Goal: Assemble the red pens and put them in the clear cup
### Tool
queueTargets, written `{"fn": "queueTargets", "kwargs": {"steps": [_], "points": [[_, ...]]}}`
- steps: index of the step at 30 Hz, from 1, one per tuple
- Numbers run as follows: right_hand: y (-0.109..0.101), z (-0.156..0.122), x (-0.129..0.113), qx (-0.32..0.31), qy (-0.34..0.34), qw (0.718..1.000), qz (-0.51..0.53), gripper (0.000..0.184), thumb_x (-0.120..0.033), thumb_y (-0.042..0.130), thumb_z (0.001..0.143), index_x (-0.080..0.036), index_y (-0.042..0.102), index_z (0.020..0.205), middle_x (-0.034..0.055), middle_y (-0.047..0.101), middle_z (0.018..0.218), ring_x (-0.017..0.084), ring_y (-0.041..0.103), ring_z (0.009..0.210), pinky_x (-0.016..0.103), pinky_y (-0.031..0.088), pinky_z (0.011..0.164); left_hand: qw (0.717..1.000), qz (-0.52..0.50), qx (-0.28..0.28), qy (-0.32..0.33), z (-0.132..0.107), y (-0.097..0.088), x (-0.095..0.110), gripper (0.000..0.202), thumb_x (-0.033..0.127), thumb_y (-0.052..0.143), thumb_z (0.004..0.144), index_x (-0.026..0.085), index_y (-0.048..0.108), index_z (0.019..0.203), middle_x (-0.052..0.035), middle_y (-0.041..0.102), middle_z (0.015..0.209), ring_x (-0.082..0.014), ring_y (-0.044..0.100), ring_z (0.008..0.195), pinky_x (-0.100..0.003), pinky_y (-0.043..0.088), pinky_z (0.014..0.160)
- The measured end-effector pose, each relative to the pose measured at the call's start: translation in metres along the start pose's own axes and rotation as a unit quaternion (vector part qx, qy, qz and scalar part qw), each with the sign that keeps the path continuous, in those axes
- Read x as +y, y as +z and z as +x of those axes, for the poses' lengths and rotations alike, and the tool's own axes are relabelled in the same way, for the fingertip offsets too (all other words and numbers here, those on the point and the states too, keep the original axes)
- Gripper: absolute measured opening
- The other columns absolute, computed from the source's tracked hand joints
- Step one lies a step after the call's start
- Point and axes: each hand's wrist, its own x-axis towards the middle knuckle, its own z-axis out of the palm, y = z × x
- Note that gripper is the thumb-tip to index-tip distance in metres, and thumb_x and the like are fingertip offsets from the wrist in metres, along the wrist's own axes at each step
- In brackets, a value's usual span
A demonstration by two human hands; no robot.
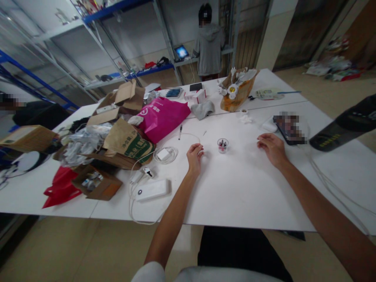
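My left hand (195, 157) hovers over the white table, just left of a small clear cup (223, 149). Its fingers are loosely curled with gaps between them, and I see nothing held. The cup stands upright and holds several small dark pieces, with something reddish low inside. To the cup's right, my right hand (273, 149) is in the air, fingers half bent and apart, with nothing visible in it. It is near a phone (289, 129) with a lit screen. A tiny metallic item (205, 133) and a pen (180, 132) lie beyond my left hand.
A white power bank (152, 190) and coiled cable (166, 155) lie at left. Behind them are a magenta bag (163, 117) and cardboard boxes (96, 182). A dark bottle (343, 125) is at right. Two other people are nearby, one standing by the shelves (210, 47).
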Motion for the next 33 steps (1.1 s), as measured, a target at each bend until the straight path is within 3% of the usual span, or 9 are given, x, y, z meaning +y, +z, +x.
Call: {"fn": "queueTargets", "kwargs": {"steps": [4, 8, 12, 16, 21, 25, 33], "points": [[-0.002, -0.001, -0.011, -0.008, -0.028, 0.999, -0.044, 0.038, -0.053, 0.1, 0.073, -0.029, 0.076, 0.089, 0.0003, 0.075, 0.086, 0.018, 0.067, 0.072, 0.035, 0.061, 0.068, 1.0, 0.003, -0.001, -0.001, 0.0, 0.0, 0.001, 0.026, 0.031, 0.092, 0.075, 0.022, 0.075, 0.092, -0.0023, 0.069, 0.093, -0.0151, 0.067, 0.088, -0.027, 0.048, 0.076], [-0.023, -0.011, -0.032, -0.023, -0.11, 0.979, -0.172, 0.033, -0.059, 0.093, 0.085, -0.032, 0.075, 0.094, 0.0043, 0.079, 0.096, 0.026, 0.072, 0.088, 0.045, 0.064, 0.088, 1.0, -0.001, -0.002, -0.002, -0.001, 0.001, 0.002, 0.026, 0.031, 0.093, 0.076, 0.022, 0.074, 0.091, -0.0019, 0.069, 0.092, -0.0145, 0.066, 0.087, -0.026, 0.048, 0.075], [-0.068, -0.032, -0.046, -0.023, -0.214, 0.899, -0.381, 0.03, -0.056, 0.072, 0.103, -0.031, 0.075, 0.118, 0.0105, 0.08, 0.121, 0.031, 0.073, 0.1, 0.053, 0.06, 0.104, 1.0, -0.012, 0.002, -0.001, -0.001, 0.002, 0.004, 0.025, 0.032, 0.091, 0.076, 0.021, 0.075, 0.091, -0.0025, 0.07, 0.092, -0.0143, 0.065, 0.086, -0.024, 0.049, 0.072], [-0.117, -0.047, -0.036, 0.028, -0.284, 0.821, -0.494, 0.045, -0.055, 0.066, 0.101, -0.023, 0.07, 0.134, 0.0162, 0.078, 0.132, 0.038, 0.072, 0.123, 0.058, 0.056, 0.114, 1.0, -0.019, 0.002, -0.001, -0.001, 0.001, 0.005, 0.025, 0.035, 0.089, 0.078, 0.021, 0.073, 0.091, -0.0024, 0.069, 0.092, -0.0139, 0.065, 0.086, -0.023, 0.049, 0.071], [-0.159, -0.045, -0.008, 0.049, -0.292, 0.777, -0.555, 0.054, -0.058, 0.061, 0.101, -0.019, 0.065, 0.137, 0.0223, 0.076, 0.141, 0.043, 0.069, 0.138, 0.063, 0.048, 0.124, 1.0, -0.022, 0.001, -0.006, 0.0, 0.001, 0.004, 0.024, 0.034, 0.089, 0.08, 0.02, 0.071, 0.09, -0.0015, 0.066, 0.091, -0.0129, 0.064, 0.084, -0.024, 0.047, 0.071], [-0.168, -0.038, 0.002, 0.047, -0.264, 0.767, -0.583, 0.061, -0.064, 0.058, 0.099, -0.019, 0.061, 0.14, 0.0238, 0.073, 0.147, 0.045, 0.067, 0.139, 0.064, 0.051, 0.12, 1.0, -0.024, 0.003, -0.009, 0.001, 0.0, 0.004, 0.025, 0.032, 0.089, 0.08, 0.02, 0.07, 0.089, -0.0014, 0.066, 0.091, -0.0131, 0.064, 0.084, -0.025, 0.047, 0.071], [-0.163, -0.023, -0.002, 0.041, -0.27, 0.758, -0.592, 0.072, -0.064, 0.06, 0.097, -0.013, 0.059, 0.147, 0.0232, 0.074, 0.128, 0.045, 0.068, 0.134, 0.06, 0.054, 0.116, 1.0, -0.017, 0.002, -0.01, -0.001, 0.001, 0.006, 0.026, 0.03, 0.093, 0.078, 0.021, 0.073, 0.091, -0.0002, 0.065, 0.09, -0.0122, 0.064, 0.084, -0.024, 0.047, 0.072]]}}
